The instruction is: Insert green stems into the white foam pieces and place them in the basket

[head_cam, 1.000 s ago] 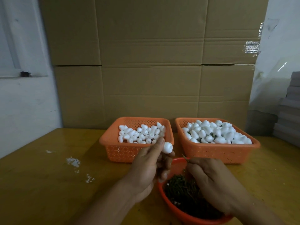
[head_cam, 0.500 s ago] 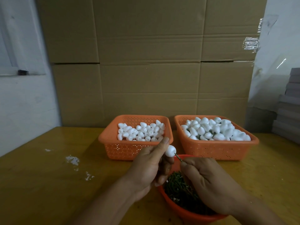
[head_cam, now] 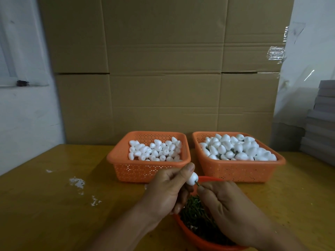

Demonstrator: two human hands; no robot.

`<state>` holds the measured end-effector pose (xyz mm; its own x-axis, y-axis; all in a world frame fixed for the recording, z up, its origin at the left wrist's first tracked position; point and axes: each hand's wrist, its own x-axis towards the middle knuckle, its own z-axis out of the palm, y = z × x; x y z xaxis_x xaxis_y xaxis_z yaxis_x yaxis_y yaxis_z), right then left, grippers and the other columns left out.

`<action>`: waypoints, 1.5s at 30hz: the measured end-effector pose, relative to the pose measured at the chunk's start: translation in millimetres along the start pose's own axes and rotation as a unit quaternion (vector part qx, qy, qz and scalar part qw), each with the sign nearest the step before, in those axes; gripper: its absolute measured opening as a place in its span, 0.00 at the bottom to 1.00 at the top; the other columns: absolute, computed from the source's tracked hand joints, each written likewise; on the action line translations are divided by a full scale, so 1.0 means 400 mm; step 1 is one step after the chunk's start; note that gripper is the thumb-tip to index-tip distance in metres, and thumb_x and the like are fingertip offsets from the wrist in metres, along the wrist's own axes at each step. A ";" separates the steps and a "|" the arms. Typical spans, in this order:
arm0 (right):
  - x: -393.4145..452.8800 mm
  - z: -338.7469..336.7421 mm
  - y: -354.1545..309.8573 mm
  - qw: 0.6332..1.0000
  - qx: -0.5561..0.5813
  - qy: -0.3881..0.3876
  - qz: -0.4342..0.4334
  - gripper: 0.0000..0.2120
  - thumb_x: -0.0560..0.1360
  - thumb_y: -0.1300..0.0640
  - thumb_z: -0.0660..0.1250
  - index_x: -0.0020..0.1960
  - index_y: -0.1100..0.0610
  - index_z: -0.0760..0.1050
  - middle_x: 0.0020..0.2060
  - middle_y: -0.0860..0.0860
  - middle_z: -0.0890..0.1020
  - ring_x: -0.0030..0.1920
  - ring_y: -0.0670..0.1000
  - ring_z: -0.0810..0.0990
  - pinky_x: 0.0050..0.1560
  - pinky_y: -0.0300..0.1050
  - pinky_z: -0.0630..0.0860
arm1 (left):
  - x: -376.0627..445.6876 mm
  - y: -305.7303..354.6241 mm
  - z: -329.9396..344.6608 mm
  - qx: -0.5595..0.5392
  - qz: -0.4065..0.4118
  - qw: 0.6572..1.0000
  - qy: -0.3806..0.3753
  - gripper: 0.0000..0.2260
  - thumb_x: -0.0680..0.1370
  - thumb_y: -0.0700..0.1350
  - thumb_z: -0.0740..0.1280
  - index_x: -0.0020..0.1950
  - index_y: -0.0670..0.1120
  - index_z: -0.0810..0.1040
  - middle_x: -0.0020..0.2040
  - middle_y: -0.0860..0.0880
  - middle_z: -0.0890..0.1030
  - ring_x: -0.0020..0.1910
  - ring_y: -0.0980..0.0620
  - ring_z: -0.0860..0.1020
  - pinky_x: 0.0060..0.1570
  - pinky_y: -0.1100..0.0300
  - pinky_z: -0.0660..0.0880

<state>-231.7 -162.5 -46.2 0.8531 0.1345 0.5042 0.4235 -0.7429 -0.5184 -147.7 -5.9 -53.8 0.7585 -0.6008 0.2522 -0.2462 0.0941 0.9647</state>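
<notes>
My left hand (head_cam: 165, 191) pinches a white foam piece (head_cam: 192, 178) between thumb and fingers, just in front of the left orange basket (head_cam: 145, 171). My right hand (head_cam: 228, 212) pinches a thin green stem (head_cam: 197, 183) whose tip is in the foam piece's lower end. Both hands hover over an orange bowl (head_cam: 192, 236) full of green stems (head_cam: 194, 214). The left basket holds small plain foam pieces (head_cam: 154, 151). The right orange basket (head_cam: 241, 171) is heaped with larger foam pieces (head_cam: 235, 149), some with stems showing.
The baskets stand side by side on a yellow wooden table (head_cam: 45, 205). White foam crumbs (head_cam: 78, 182) lie on the table at the left. Flat cardboard (head_cam: 163, 69) stands close behind the baskets. Grey stacked boards (head_cam: 320, 124) sit at the far right.
My right hand brought a green stem up from the bowl to the foam piece and pushed its tip in. My left hand lowered the foam piece slightly toward it.
</notes>
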 end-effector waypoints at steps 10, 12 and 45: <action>-0.001 0.008 -0.003 0.999 0.008 0.044 -0.004 0.14 0.83 0.55 0.60 0.42 0.55 0.80 0.28 0.49 0.76 0.30 0.48 0.74 0.30 0.39 0.67 | 0.000 0.009 0.001 0.024 0.059 0.998 0.030 0.21 0.74 0.63 0.65 0.33 0.47 0.78 0.23 0.48 0.71 0.18 0.55 0.67 0.21 0.67 0.64; -0.002 0.009 -0.002 0.999 0.005 0.046 0.000 0.14 0.82 0.55 0.60 0.42 0.55 0.80 0.29 0.48 0.76 0.30 0.49 0.75 0.31 0.41 0.67 | 0.000 0.011 0.003 0.028 0.068 0.997 0.028 0.21 0.75 0.63 0.64 0.33 0.47 0.78 0.23 0.47 0.71 0.18 0.55 0.67 0.21 0.66 0.64; -0.007 0.028 -0.033 0.965 0.184 0.165 0.091 0.06 0.69 0.45 0.70 0.42 0.39 0.85 0.36 0.44 0.87 0.34 0.44 0.84 0.34 0.38 0.79 | -0.022 0.028 0.017 0.138 0.185 0.973 0.022 0.08 0.80 0.56 0.66 0.44 0.54 0.79 0.33 0.59 0.77 0.33 0.63 0.75 0.34 0.69 0.70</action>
<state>-236.4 -145.7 -48.6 0.8061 -0.2364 0.5425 0.4073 -0.4435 -0.7984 -161.4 -5.0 -45.7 0.6100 -0.5318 0.5874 -0.6554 0.0780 0.7512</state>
